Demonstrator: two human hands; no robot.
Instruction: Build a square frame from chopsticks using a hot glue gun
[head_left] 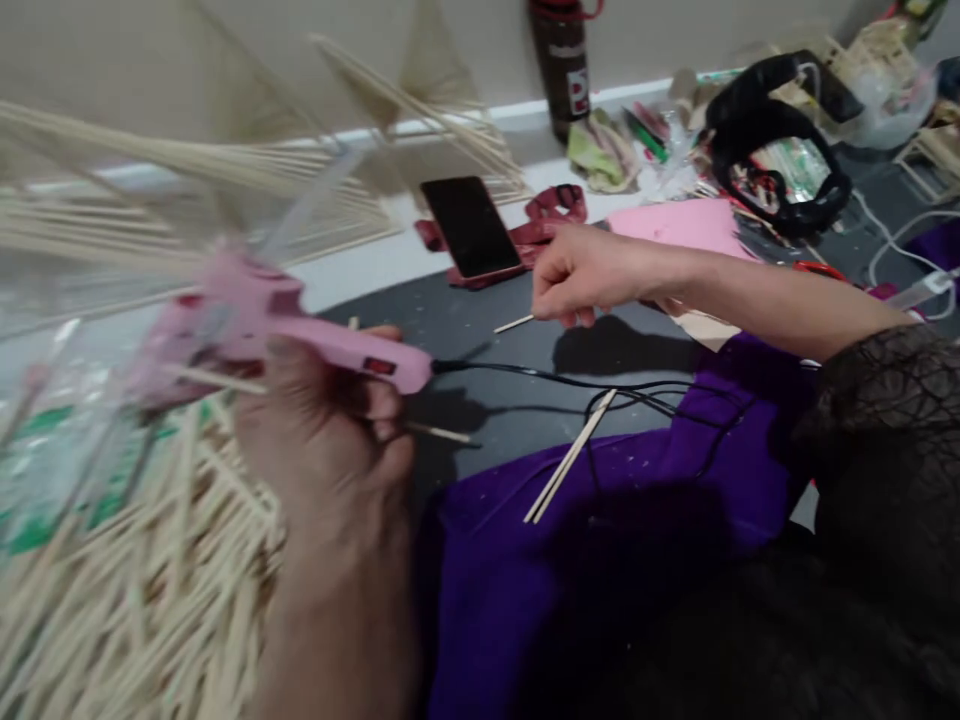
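Left hand (330, 450) wraps closed around the handle of a pink glue gun (300, 335), nozzle aimed left at a blurred stick frame (187, 190), likely for reaching a joint there. Its cord (540, 380) trails right across the dark table (480, 320). Right hand (581, 275) pinches a short stick (514, 324) low over the table, beside a phone (469, 225). Two loose sticks (570, 455) lie on purple cloth (600, 520); a stick heap (150, 580) sits lower left.

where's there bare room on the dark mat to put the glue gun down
The barest patch of dark mat lies between the phone, the black cord and the purple cloth. A smaller strip runs under the right hand. It is crowded at left with the stick pile, where the left hand holds the glue gun, and at far right with clutter.
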